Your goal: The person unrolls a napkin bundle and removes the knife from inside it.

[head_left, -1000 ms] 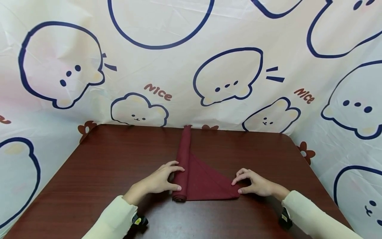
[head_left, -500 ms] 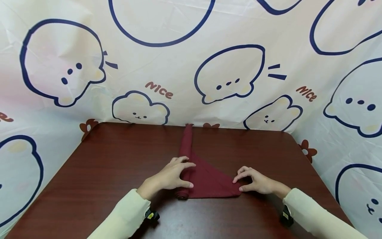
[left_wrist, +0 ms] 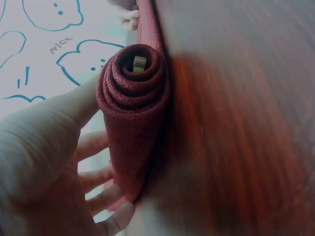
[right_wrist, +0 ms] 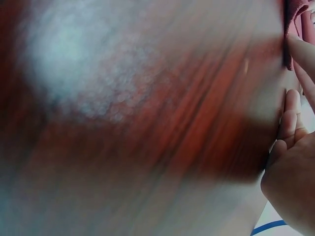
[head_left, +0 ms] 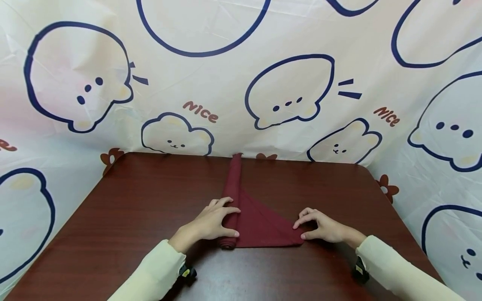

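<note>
A dark red cloth (head_left: 260,225) lies on the table, its left part wound into a long roll (head_left: 232,184) that runs toward the back edge. My left hand (head_left: 207,221) rests over the near part of the roll, fingers spread and lightly bent, thumb across its top. The left wrist view looks into the spiral end of the roll (left_wrist: 133,98), with a small gold-coloured piece (left_wrist: 140,64) in its core. My right hand (head_left: 325,225) pinches the flat cloth's right corner between thumb and index finger; in the right wrist view its fingers (right_wrist: 290,115) show only at the right edge.
The dark brown wooden table (head_left: 158,188) has rounded back corners. Pale cloth with cartoon drawings (head_left: 226,83) hangs behind it and on both sides. A dark wrist device (head_left: 360,269) sits under each sleeve.
My left hand moved right over the roll, then slightly back left. The roll shifted right and then back a little. The right hand keeps its place at the cloth's corner.
</note>
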